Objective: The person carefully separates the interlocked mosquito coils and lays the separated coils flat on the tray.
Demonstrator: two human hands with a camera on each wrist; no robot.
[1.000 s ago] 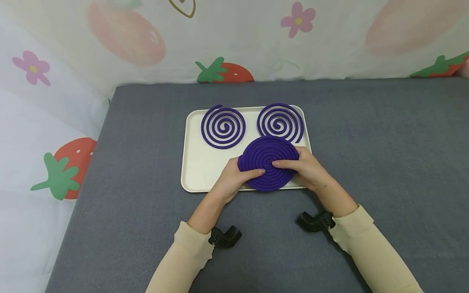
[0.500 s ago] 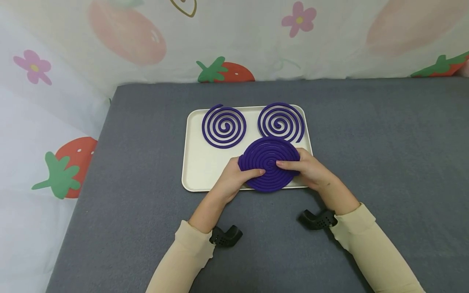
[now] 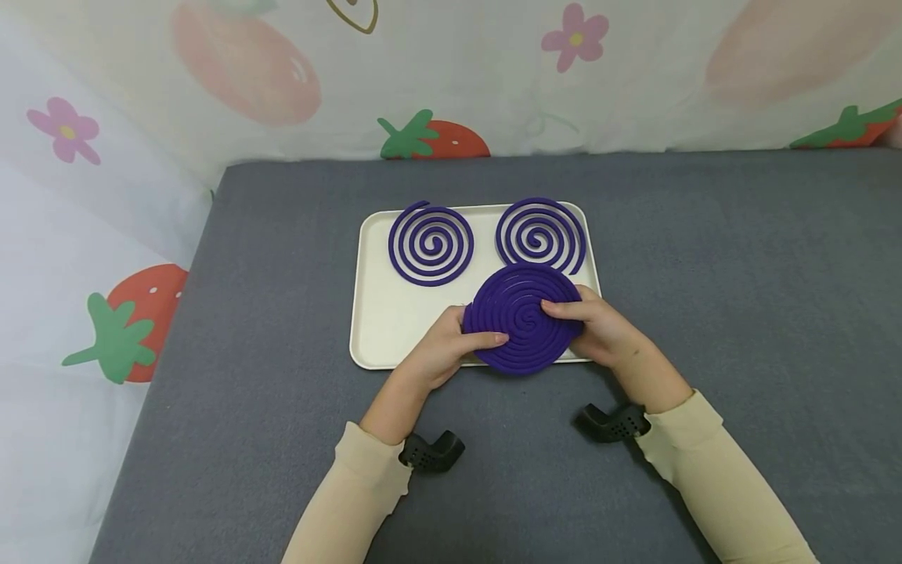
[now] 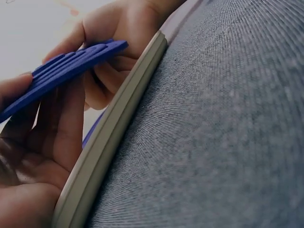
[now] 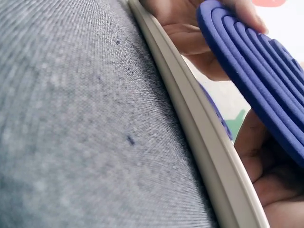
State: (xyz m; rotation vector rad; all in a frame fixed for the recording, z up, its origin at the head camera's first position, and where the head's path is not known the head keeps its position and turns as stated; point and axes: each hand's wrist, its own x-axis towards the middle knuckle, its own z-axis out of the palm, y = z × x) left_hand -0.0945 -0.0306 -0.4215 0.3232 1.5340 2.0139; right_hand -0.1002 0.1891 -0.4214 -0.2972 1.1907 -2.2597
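Both hands hold a round, tightly wound purple mosquito coil disc (image 3: 524, 345) over the front right of a cream tray (image 3: 380, 333). My left hand (image 3: 445, 343) grips its left side, thumb on top and fingers beneath. On the right side, my right hand (image 3: 602, 325) pinches it the same way, its thumb short of the spiral's centre. In the left wrist view the disc (image 4: 71, 71) is tilted, raised above the tray edge, with its rings standing at stepped heights. The right wrist view has the ringed disc (image 5: 251, 71) above the tray's rim, with fingers under it.
Two loose purple mosquito coils with open gaps lie at the tray's back: one coil (image 3: 400, 266) on the left, another coil (image 3: 499, 239) on the right, partly overlapped by the held disc. Grey cloth (image 3: 705, 274) covers the table; a printed curtain (image 3: 493, 78) hangs behind.
The held disc has shifted slightly right and toward the person. My right thumb has slid outward from the disc's centre; the left hand has moved little. The loose coils stay put.
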